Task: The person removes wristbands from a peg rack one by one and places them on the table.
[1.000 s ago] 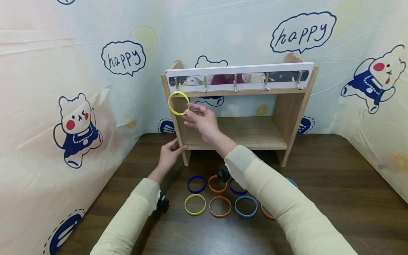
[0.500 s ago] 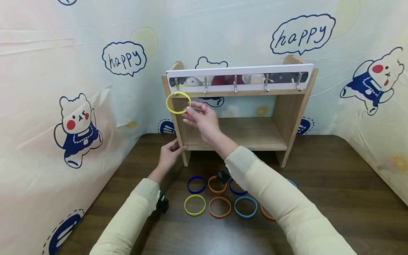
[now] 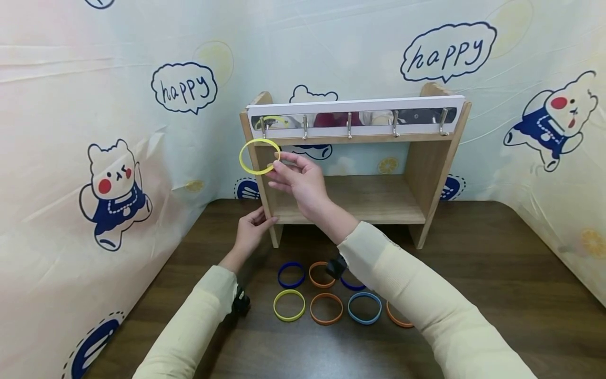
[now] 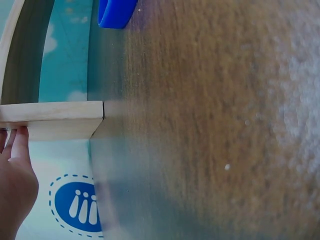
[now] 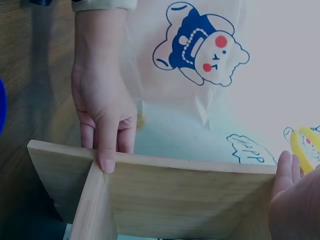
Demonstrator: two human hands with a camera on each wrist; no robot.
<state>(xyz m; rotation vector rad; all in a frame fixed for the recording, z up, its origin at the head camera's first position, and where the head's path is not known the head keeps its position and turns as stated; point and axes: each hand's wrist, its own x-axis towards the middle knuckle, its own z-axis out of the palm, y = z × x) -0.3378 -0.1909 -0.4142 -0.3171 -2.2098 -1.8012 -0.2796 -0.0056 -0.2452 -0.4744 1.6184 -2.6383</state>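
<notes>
My right hand [image 3: 305, 187] pinches a yellow silicone wristband [image 3: 243, 166] between thumb and fingers. The band hangs in front of the left upright of a wooden shelf [image 3: 350, 197], a little below the leftmost metal hook [image 3: 263, 126]. Its reflection shows in the mirrored strip behind the hooks. Low on that same upright, my left hand [image 3: 249, 231] grips the edge, thumb [image 5: 107, 162] in front and fingers on the outer side. In the right wrist view, part of the yellow wristband [image 5: 298, 150] appears beside the right hand [image 5: 297, 200].
Wristbands lie in two rows on the dark wooden table [image 3: 227, 347]: a dark blue one [image 3: 279, 276], a yellow one [image 3: 275, 309], an orange one [image 3: 326, 322], a light blue one [image 3: 364, 321] and others partly under the right sleeve [image 3: 416, 284]. A printed cloth [image 3: 189, 158] hangs behind.
My right hand has shifted slightly left and down with the yellow wristband, away from the leftmost hook. The band's reflection now shows clearly in the mirrored strip. My left hand stays put.
</notes>
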